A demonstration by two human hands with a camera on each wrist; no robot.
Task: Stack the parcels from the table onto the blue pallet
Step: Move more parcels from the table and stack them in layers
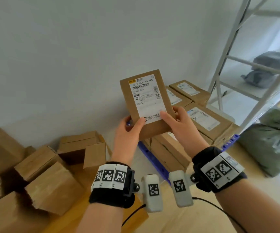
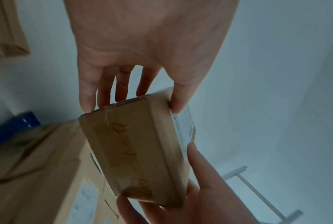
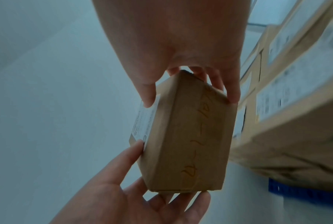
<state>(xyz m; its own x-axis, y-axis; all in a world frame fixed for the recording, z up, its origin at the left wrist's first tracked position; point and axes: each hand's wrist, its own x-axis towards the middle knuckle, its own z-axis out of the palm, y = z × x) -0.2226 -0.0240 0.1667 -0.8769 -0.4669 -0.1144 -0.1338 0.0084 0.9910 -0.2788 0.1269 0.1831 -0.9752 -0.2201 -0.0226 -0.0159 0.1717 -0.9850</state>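
Note:
A small brown parcel (image 1: 144,101) with a white shipping label is held up in the air, tilted, label facing me. My left hand (image 1: 130,127) grips its lower left corner, thumb on the label and fingers behind. My right hand (image 1: 176,117) grips its lower right corner the same way. In the left wrist view the parcel (image 2: 140,151) shows its taped end with writing; the right wrist view shows the parcel (image 3: 188,133) pinched from both sides. Below and beyond it, the blue pallet (image 1: 150,157) carries several stacked labelled parcels (image 1: 206,118).
Several open and shut cardboard boxes (image 1: 52,174) crowd the lower left. A white metal shelf frame (image 1: 233,58) stands at the right with grey bags on it. A dark green bag (image 1: 273,145) lies on the floor right of the pallet. A pale wall is behind.

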